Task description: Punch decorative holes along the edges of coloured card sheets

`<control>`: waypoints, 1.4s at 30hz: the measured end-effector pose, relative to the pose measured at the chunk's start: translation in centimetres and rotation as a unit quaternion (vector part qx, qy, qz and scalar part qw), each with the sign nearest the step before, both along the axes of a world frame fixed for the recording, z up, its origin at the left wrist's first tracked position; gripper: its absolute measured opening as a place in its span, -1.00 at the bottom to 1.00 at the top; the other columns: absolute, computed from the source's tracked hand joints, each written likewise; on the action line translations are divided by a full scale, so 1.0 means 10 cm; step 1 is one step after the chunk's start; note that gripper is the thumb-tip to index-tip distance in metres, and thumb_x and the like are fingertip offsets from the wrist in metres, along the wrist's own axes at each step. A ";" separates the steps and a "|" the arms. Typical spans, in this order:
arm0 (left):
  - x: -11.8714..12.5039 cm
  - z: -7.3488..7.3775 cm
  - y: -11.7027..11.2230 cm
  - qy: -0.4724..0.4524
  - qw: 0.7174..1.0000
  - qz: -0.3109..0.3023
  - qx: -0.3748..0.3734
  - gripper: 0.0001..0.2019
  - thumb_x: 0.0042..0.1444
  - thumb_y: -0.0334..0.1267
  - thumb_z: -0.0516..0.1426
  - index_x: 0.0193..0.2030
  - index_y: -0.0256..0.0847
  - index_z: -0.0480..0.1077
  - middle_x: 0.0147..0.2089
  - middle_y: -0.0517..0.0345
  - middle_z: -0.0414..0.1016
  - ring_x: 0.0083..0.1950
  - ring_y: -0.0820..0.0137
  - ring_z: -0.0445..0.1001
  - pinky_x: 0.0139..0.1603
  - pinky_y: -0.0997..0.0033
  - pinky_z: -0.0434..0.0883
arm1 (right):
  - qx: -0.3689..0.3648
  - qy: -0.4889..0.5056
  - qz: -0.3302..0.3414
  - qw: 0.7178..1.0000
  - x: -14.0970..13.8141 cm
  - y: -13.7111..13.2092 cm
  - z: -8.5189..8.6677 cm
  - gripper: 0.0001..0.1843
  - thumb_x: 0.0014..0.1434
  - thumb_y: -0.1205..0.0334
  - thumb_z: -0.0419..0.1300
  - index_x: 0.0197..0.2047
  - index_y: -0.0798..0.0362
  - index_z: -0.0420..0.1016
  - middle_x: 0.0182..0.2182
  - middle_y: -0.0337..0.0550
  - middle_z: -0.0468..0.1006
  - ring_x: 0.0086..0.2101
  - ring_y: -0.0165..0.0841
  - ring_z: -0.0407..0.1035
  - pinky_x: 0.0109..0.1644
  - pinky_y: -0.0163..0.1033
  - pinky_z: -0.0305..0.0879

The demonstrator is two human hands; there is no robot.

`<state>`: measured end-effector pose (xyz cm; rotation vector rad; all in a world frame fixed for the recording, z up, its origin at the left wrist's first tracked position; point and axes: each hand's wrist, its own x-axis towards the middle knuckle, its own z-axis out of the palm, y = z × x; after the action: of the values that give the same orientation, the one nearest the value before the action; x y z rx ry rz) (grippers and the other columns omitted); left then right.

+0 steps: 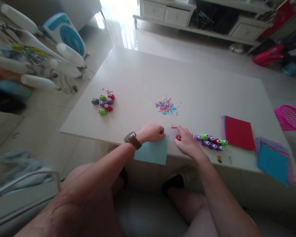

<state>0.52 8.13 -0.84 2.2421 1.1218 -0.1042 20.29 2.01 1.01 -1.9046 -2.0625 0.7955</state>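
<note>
A light blue sheet of paper [151, 152] juts over the near edge of the white table [138, 75]. My left hand [154, 132], below a wristwatch, is closed on the sheet's top right part. To its right, a small red paper punch [178, 137] shows between the thumb and fingers of my right hand [186, 142]; the index finger stretches forward and the grip is partly hidden. Just beyond both hands lies a pile of small colourful paper bits [166, 105]. Purple, green and red punches [210, 142] are grouped right of my right hand.
More paper punches [103, 103] stand at the table's left, with red bits behind them. Rightward are a red paper stack [239, 132], a blue-topped stack [273, 161] and two small items near the edge. A pink basket [291, 118] stands beyond the right side.
</note>
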 end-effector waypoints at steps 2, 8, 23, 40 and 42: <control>0.00 0.00 0.00 -0.002 1.000 -0.001 0.001 -0.71 0.24 -0.07 0.06 -0.21 -0.11 0.58 -0.23 0.04 0.65 -0.24 0.26 0.57 -0.25 0.38 0.34 | 0.033 0.014 -0.001 0.999 0.01 0.01 0.01 -0.38 0.08 0.47 0.09 0.22 -0.04 0.39 0.25 -0.03 0.45 0.23 -0.11 0.29 0.24 0.02 0.25; 0.00 0.00 -0.02 -0.004 1.000 0.002 0.011 -0.72 0.22 -0.09 0.06 -0.22 -0.10 0.58 -0.22 0.05 0.66 -0.22 0.26 0.57 -0.26 0.38 0.33 | 0.057 -0.011 -0.010 0.998 0.00 0.00 0.06 -0.68 0.12 0.40 0.13 -0.07 0.01 0.53 -0.02 -0.06 0.60 0.04 -0.11 0.40 0.13 -0.05 0.28; -0.01 -0.08 0.00 -0.031 0.999 0.020 0.033 -0.76 0.20 -0.15 0.06 -0.27 -0.10 0.55 -0.27 0.09 0.64 -0.28 0.30 0.53 -0.34 0.36 0.25 | -0.042 -0.130 -0.026 0.990 0.14 0.00 0.10 -0.84 0.21 0.30 0.16 -0.18 0.02 0.56 -0.18 -0.09 0.65 -0.16 -0.21 0.49 -0.17 -0.22 0.20; -0.03 0.01 0.01 -0.130 0.989 0.045 0.055 -0.85 0.16 -0.38 0.04 -0.30 -0.17 0.44 -0.31 0.13 0.52 -0.30 0.37 0.41 -0.26 0.37 0.30 | -0.122 -0.247 -0.063 0.959 0.42 0.01 0.16 -0.69 0.18 0.38 0.05 -0.10 -0.02 0.54 -0.12 -0.05 0.65 -0.14 -0.13 0.51 -0.26 -0.17 0.14; -0.05 0.04 0.04 -0.144 0.983 0.068 0.086 -0.85 0.17 -0.39 0.04 -0.27 -0.19 0.44 -0.23 0.08 0.52 -0.19 0.34 0.43 -0.14 0.36 0.36 | -0.112 -0.220 -0.057 0.967 0.38 0.02 0.16 -0.73 0.18 0.34 0.06 -0.11 -0.01 0.53 -0.14 -0.07 0.65 -0.15 -0.14 0.51 -0.23 -0.17 0.17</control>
<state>0.06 8.49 -0.48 2.2309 1.1544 0.3755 24.11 2.18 2.59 -2.4900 -2.1450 0.6453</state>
